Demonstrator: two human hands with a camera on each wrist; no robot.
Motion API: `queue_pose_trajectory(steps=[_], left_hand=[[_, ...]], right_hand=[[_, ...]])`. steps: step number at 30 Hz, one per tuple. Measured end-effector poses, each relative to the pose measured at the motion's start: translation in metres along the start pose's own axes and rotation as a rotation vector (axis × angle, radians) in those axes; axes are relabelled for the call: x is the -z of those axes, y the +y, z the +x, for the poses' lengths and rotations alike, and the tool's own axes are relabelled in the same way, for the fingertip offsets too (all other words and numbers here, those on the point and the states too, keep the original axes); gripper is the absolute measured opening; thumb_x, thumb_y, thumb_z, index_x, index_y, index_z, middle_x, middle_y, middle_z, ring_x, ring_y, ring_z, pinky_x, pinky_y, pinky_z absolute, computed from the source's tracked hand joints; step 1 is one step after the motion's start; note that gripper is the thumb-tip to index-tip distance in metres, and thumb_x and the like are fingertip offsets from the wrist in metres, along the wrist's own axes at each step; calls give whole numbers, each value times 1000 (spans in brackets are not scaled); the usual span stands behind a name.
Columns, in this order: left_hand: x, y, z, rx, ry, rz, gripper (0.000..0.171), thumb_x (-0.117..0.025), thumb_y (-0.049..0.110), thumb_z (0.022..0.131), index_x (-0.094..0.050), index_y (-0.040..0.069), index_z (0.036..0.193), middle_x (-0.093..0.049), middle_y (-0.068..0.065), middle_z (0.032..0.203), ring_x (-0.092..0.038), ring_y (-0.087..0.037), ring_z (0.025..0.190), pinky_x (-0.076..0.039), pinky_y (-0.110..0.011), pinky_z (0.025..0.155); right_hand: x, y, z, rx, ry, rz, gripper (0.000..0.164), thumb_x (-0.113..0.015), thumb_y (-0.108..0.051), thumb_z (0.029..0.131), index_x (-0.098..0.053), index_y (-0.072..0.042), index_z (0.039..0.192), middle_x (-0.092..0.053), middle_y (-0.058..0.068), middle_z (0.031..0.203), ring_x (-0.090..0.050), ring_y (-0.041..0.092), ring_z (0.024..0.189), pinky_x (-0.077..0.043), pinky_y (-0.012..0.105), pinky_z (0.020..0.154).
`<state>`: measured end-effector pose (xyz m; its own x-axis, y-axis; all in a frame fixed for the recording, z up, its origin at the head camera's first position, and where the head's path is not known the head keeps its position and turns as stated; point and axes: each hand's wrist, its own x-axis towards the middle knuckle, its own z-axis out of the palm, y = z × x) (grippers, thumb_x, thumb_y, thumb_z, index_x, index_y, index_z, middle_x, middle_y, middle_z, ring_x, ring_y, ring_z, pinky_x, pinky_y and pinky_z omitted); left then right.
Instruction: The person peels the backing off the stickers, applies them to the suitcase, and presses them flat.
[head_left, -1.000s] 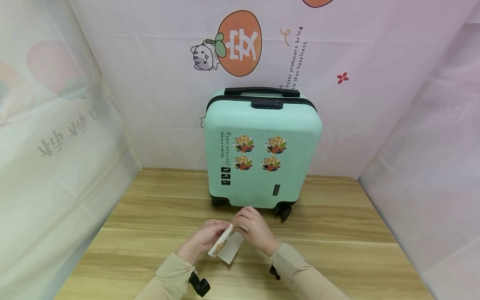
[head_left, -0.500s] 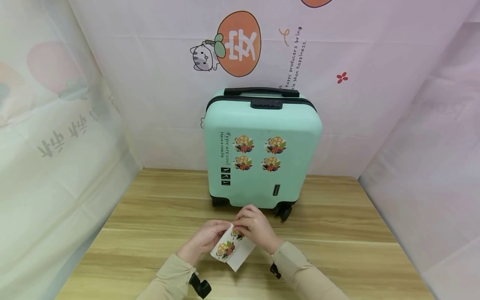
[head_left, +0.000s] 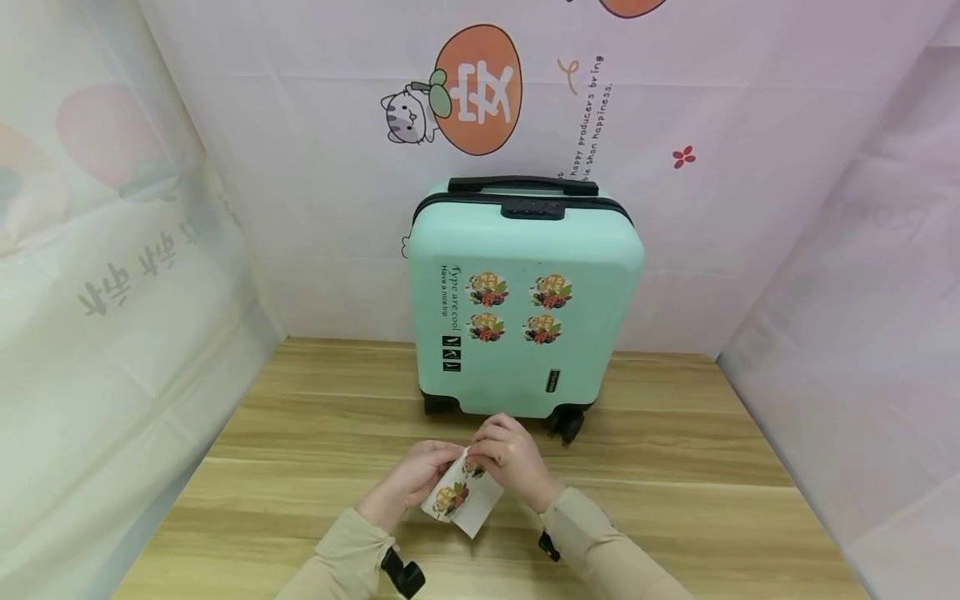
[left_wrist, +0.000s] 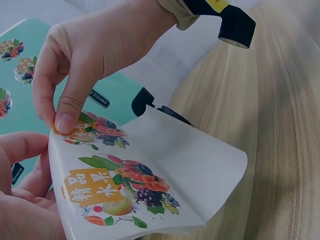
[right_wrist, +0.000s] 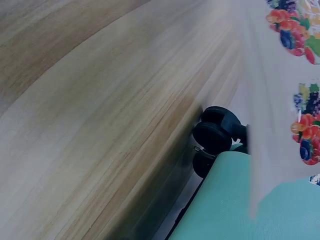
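Note:
A white sheet of round fruit stickers (left_wrist: 200,145) is held between the two hands, low in front of the suitcase. My left hand (head_left: 411,477) grips the sheet by its left edge; in the left wrist view its fingers (left_wrist: 30,150) lie partly behind the paper. With thumb and forefinger, my right hand (head_left: 512,460) pinches the edge of the upper fruit sticker (left_wrist: 107,132). Below it, a second fruit sticker (left_wrist: 125,192) lies flat on the sheet. The sheet's right part bends away as a blank flap. In the right wrist view the sheet (right_wrist: 270,125) hangs at the right, both hands hidden.
A mint-green suitcase (head_left: 517,367) stands upright at the back of the wooden table (head_left: 300,433), several matching stickers on its front. One of its black wheels (head_left: 567,423) shows at the lower right. Printed white cloth (head_left: 315,183) hangs behind and at both sides.
The sheet has turned from nearly edge-on to show its printed face, its flap swinging right, then slightly back. Both hands stay almost in place.

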<state>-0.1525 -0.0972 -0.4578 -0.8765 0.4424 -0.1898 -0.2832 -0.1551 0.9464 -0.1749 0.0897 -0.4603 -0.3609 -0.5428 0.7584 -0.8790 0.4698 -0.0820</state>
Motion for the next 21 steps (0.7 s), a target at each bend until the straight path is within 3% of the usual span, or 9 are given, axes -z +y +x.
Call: queue_pose_trajectory(steps=[9, 21], left_hand=[[-2, 0, 1, 20, 10, -18, 29, -44, 12, 99, -63, -9, 107, -69, 2, 82, -65, -7, 76, -53, -20, 69], [7, -8, 6, -10, 108, 22, 38, -45, 12, 98, -50, -21, 118, -68, 1, 85, -63, -7, 78, -53, -21, 72]], right_hand=[[-1, 4, -3, 103, 52, -20, 13, -84, -10, 65, -73, -14, 72, -68, -3, 82, -58, 13, 84, -49, 22, 78], [0, 1, -8, 119, 16, 2, 13, -82, -8, 67, -73, -13, 76, -68, -3, 81, -61, 12, 80, -49, 26, 76]])
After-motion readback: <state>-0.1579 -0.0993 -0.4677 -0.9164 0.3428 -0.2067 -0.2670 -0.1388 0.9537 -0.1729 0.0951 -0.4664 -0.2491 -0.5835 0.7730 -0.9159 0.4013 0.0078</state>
